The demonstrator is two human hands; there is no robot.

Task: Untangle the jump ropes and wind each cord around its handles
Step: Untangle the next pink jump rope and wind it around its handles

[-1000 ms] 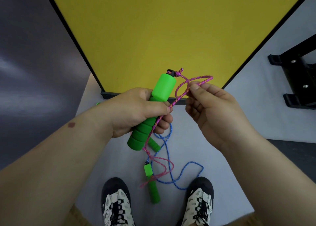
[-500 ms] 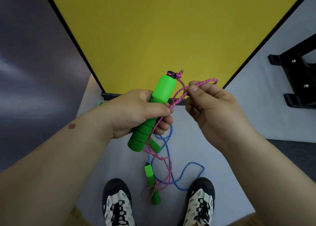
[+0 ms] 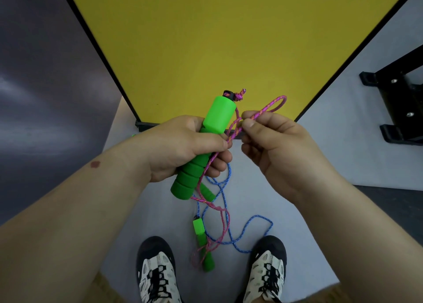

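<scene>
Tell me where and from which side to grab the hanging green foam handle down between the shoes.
Grip the hanging green foam handle around its lower ribbed half, probably coming from its left. It hangs nearly upright, and the pink braided cord and blue braided cord cross on its right, so that side risks snagging loops.

Green handles: three – one above yellow panel's (image 3: pixel 229 39) lower edge (image 3: pixel 219 112), two below it (image 3: pixel 207 191) (image 3: pixel 202 241). Cords: one pink (image 3: pixel 263 110), one blue (image 3: pixel 251 222). Shoes: two (image 3: pixel 155 268) (image 3: pixel 267 266). Hands: two (image 3: pixel 183 147) (image 3: pixel 281 151).
</scene>
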